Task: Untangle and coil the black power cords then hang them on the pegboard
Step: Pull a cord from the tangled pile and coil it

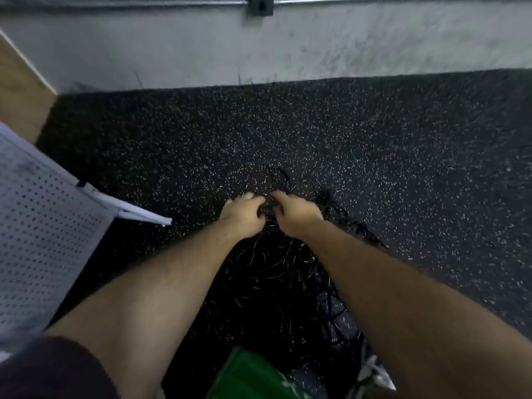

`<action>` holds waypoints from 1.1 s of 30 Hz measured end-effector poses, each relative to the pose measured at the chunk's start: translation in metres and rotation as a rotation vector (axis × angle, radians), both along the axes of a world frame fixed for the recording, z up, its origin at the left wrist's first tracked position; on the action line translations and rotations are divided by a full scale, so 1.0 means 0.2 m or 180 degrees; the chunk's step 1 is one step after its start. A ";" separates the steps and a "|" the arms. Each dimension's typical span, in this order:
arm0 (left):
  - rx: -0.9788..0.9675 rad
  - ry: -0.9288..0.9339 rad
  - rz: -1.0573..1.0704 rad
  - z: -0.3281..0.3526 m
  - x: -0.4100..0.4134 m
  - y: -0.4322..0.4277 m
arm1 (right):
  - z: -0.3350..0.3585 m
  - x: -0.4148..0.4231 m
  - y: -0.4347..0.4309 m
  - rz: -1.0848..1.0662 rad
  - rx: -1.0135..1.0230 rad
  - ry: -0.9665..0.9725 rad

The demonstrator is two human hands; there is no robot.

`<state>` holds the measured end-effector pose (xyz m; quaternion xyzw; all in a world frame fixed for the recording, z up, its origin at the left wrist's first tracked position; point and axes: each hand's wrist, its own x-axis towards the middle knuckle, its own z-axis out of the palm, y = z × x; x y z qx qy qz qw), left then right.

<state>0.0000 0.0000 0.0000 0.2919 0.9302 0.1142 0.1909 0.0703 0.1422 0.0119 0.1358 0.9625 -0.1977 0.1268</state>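
Power cords (pixel 273 272): a black tangled heap lay on the floor, under and between my two forearms, with its far edge reaching just past the hands.
Left hand (pixel 243 216): I had it at the far end of the heap, knuckles up. Its fingers (pixel 253 198) were curled down and closed around a few strands.
Right hand (pixel 296 214): it sat just beside the left, almost touching it. Its fingertips (pixel 277 195) were bent inward toward the left hand and pinched strands at the same spot.
Cords relative to fingers: dark strands ran across the narrow gap between the two sets of fingertips, and thin loops rose just beyond them. The bulk of the heap lay nearer to me, below the wrists. A few strands trailed off to the right of the right wrist.
Floor (pixel 403 168): dark, with pale flecks.
Pegboard (pixel 43 226): a white perforated panel stood tilted at my left, apart from the heap.
Wall (pixel 288 53): pale grey, beyond the floor.
Green object (pixel 247 375): it lay at the near edge, against the near side of the heap. I could not tell what it was.
Image quality: blur softened the fine detail of the grip.
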 end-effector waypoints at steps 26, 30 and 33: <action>0.1316 0.0325 0.0829 0.44 0.30 -0.29 | 0.23 0.23 -0.27 0.0027 -0.0824 0.0491; 0.2475 0.0285 0.0579 1.00 0.23 -0.24 | 0.82 0.23 -0.12 0.0110 -0.0968 0.1242; 0.3030 0.0104 0.0490 1.27 0.25 -0.23 | 1.22 0.28 -0.09 -0.0060 -0.1259 0.1914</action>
